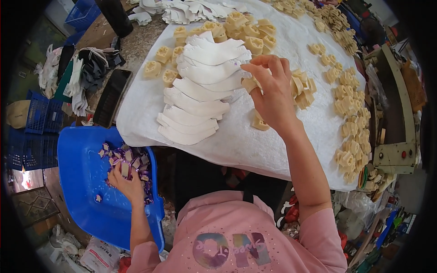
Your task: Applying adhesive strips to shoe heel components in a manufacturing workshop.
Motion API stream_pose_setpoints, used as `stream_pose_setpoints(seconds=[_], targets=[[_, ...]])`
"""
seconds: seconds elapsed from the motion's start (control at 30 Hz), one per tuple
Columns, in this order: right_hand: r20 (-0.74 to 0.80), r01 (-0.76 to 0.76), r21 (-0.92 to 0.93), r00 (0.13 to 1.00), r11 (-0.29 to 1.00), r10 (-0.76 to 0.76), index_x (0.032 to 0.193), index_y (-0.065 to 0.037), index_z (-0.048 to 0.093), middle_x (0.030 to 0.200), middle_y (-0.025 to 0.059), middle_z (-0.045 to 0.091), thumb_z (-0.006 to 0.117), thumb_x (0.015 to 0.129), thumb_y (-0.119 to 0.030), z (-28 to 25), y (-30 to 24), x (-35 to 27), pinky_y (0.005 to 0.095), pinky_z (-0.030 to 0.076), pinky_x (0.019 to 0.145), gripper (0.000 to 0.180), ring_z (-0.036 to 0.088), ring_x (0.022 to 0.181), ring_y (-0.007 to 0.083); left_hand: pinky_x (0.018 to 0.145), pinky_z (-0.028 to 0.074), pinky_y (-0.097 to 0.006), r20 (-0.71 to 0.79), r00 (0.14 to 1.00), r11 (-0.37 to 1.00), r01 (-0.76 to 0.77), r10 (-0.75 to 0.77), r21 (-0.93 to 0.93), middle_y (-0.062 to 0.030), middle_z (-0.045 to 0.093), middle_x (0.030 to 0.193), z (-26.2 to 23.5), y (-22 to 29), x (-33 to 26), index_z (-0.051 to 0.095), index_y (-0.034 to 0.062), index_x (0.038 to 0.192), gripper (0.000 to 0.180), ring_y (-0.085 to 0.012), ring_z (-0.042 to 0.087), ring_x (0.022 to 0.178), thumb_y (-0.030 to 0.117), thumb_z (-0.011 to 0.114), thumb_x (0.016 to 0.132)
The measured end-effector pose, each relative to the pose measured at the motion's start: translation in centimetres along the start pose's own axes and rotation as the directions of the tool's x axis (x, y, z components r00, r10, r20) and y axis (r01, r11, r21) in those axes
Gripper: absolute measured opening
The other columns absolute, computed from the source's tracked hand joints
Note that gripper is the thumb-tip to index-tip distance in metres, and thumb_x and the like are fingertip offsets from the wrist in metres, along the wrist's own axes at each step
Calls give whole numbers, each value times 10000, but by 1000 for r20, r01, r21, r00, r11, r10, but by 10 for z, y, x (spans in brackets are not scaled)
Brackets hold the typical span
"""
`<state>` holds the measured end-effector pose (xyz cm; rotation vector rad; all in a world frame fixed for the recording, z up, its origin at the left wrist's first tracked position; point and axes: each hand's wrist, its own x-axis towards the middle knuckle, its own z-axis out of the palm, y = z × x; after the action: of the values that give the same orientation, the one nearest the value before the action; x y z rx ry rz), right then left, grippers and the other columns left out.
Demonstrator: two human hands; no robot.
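The left hand (pixel 127 182) is being held inside the blue tub (pixel 75 154), near its right wall, with thumb and fingers clamped on a purple-edged piece (pixel 125 169). A pinch grip is being used, presumably because a single small block is being separated from the loose pile (pixel 144 164) gathered along that wall. The tub is being positioned below the near left corner of the table (pixel 146 43) – apparently so that its contents are lying within reach of the left arm.

The right hand (pixel 272 93) is being held above the middle of the table, with its fingers curved and the thumb apart from the index fingertip. A beige piece (pixel 249 84) is showing between them; whether it is being gripped cannot be told.

White strips (pixel 195 95) are being presented in an overlapping row, running from the middle toward the near edge. One edge of each strip is being left exposed, probably for easy lifting. Beige clusters (pixel 353 123) are being accommodated along the right edge – likely to leave the middle available for handling. A white cloth (pixel 255 148) is being used as the underlay, possibly to protect the pieces from the rough tabletop.
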<state>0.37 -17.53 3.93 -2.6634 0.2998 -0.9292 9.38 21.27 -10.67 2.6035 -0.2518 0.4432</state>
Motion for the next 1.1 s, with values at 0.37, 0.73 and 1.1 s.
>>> stream_pose_setpoints(seconds=[0.37,0.73,1.1], targets=[[165,259,-259,961,930,-222,830,-76,639,1104,49,544,582,671,71,8,-1,29,417,273,934,224,439,1095,250,893,376,-390,-93,900,763,-412,425,-498,-136,500,1053,-6,159,45,608,38,1049,400,-301,470,1015,-18,642,654],[197,180,-252,972,951,-131,763,-97,591,729,37,597,586,685,3,14,-12,44,507,183,988,127,546,838,240,949,364,-399,-103,628,492,-692,772,-529,-112,534,1206,35,243,51,529,32,1197,513,-273,490,1113,-28,604,693],[5,-255,264,965,930,263,971,-44,543,912,143,647,499,815,51,-32,-31,46,357,497,692,188,640,769,248,952,356,-376,-68,641,495,-652,765,-574,-131,515,1239,22,244,49,523,40,1232,509,-298,461,1142,44,611,731]])
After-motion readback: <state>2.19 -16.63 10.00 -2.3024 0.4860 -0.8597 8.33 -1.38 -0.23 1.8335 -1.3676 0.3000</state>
